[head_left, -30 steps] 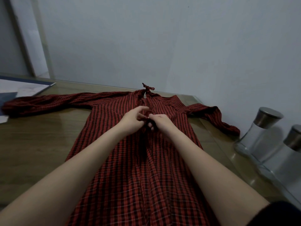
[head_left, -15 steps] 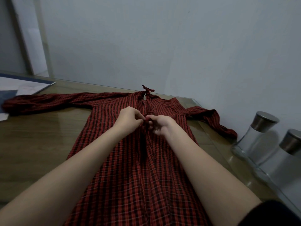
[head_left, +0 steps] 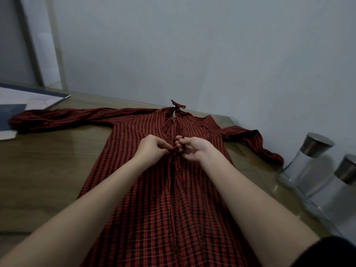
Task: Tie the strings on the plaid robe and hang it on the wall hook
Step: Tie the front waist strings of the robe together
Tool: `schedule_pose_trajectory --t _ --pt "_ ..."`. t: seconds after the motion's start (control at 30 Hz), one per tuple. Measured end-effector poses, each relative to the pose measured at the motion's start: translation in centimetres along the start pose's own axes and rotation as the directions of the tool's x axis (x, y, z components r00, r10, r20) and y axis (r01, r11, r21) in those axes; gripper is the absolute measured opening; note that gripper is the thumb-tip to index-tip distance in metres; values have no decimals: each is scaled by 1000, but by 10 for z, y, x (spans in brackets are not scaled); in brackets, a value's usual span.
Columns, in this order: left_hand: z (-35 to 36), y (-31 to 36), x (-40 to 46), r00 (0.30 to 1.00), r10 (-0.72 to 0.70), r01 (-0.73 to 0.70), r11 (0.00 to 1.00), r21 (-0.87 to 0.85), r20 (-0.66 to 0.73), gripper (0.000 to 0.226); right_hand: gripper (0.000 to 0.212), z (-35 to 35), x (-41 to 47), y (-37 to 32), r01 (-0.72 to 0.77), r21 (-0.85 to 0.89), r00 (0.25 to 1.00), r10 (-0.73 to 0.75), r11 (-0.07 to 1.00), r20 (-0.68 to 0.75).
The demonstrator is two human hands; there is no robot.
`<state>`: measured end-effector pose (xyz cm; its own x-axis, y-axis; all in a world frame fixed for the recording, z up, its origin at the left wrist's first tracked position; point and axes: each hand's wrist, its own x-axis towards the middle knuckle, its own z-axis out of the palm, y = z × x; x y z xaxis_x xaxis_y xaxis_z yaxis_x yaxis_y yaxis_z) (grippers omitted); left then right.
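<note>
Since a second ago the right hand (head_left: 194,149) has turned palm-up, both hands pinching the chest strings (head_left: 175,149) between left hand (head_left: 152,149) and right, equally near, on the plaid robe (head_left: 154,218) lying lengthwise away along the table (head_left: 48,160).

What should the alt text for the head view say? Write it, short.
A person's left hand and right hand pinch thin strings at the front opening of a red and black plaid fabric robe spread flat on a brown wooden table. Two clear glass jars with metal lids stand at the right, by a pale wall.
</note>
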<state>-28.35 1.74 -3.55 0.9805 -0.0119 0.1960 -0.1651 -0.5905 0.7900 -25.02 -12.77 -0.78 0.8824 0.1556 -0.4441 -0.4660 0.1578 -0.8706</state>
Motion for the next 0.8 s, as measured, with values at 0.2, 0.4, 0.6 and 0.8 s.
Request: schedule_pose_trajectory --t 0.2,0.4,0.6,0.8 --pt "-1 -5 3 998 -33 37 994 -99 47 21 18 -4 -5 -3 100 -157 995 -100 983 8" --pt "6 8 7 986 -151 168 871 -461 74 32 42 -5 -10 -10 212 -406 977 -197 889 78" --pt "12 7 18 939 -292 336 656 -676 184 14 45 -6 -12 -16 291 -510 956 -262 810 129" --pt "12 -9 19 953 -254 299 727 -619 163 10 41 -8 -4 -15 314 -680 941 -312 663 130"
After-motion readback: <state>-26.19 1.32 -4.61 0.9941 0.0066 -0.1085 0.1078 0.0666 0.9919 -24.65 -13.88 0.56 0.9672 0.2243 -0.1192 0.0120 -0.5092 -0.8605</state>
